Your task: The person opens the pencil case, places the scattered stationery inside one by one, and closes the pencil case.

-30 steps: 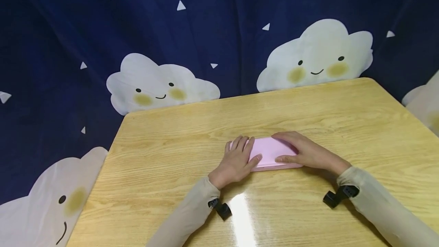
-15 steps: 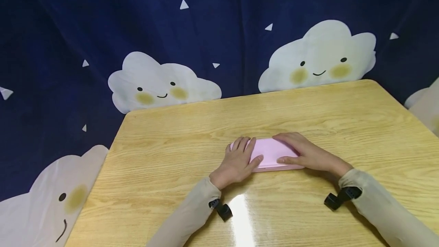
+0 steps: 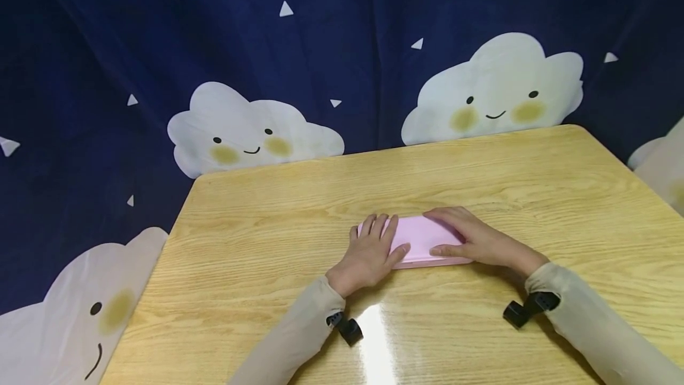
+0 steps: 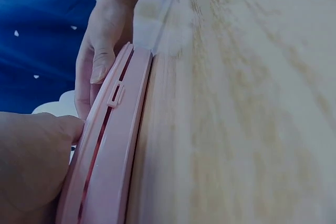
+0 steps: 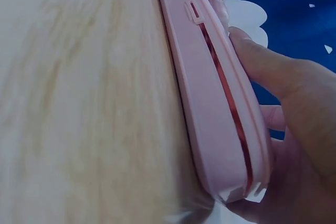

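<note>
A closed-looking pink plastic case [image 3: 422, 236] lies lengthwise on the wooden table. A narrow gap runs between its lid and base, with a small latch [image 4: 116, 94] on the near side. Across the left end of the lid, my left hand [image 3: 369, 254] rests with fingers straight and spread, its thumb along the front part of the lid. My right hand [image 3: 475, 236] grips the right end, thumb on the near lid edge and fingers reaching to the far side. In the right wrist view, those fingers [image 5: 273, 116] wrap behind the case.
The wooden table [image 3: 267, 224] extends around the case, with a bright reflection near its front. Behind it hangs a dark blue curtain [image 3: 342, 34] printed with smiling clouds and white triangles. Each sleeve carries a black camera mount [image 3: 526, 309].
</note>
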The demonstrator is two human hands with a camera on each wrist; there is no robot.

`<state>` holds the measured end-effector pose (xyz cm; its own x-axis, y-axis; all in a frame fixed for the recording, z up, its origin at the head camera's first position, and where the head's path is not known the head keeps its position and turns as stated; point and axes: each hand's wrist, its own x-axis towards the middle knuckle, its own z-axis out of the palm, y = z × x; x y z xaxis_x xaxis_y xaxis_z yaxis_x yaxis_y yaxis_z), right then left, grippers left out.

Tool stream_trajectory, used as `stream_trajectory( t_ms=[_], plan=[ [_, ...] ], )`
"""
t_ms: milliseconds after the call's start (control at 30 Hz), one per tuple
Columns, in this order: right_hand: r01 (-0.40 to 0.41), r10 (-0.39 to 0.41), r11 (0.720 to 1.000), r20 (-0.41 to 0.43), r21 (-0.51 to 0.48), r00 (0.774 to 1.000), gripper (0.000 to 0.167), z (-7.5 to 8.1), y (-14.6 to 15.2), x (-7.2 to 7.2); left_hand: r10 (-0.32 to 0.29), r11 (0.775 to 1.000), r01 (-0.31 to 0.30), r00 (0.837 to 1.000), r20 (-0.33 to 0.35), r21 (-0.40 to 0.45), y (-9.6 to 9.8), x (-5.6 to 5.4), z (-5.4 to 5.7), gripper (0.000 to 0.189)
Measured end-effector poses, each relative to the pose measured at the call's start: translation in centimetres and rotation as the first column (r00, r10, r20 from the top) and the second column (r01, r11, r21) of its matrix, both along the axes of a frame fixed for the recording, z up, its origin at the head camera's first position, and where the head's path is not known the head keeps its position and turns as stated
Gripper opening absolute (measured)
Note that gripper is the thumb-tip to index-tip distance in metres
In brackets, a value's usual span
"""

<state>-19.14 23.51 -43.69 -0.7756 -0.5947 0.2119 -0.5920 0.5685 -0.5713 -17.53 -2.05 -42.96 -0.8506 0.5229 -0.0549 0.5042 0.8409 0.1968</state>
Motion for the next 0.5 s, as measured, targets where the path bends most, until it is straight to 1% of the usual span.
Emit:
stream_trajectory(
  t_ms=[200,300,400,500],
  plan=[
    [0.015,-0.015,1.0,0.075,0.011,0.997,0.067,0.6,-0.5,0.5,0.006,0.999,-0.007,1.0,-0.021,-0.048,0.2,0.6,-0.1,0.068],
    [0.033,-0.035,0.999,0.103,0.023,0.994,0.069,0.8,-0.7,0.8,0.008,0.998,-0.01,0.999,-0.037,-0.061,0.2,0.9,-0.2,0.068],
    [0.048,-0.051,0.998,0.112,0.031,0.992,0.07,1.0,-0.7,0.9,0.007,0.998,-0.01,0.999,-0.048,-0.067,0.3,1.0,-0.2,0.067],
    [0.054,-0.058,0.998,0.112,0.038,0.992,0.07,1.1,-0.7,1.1,-0.001,0.998,-0.001,0.999,-0.043,-0.055,0.4,1.0,-0.2,0.066]
  ],
)
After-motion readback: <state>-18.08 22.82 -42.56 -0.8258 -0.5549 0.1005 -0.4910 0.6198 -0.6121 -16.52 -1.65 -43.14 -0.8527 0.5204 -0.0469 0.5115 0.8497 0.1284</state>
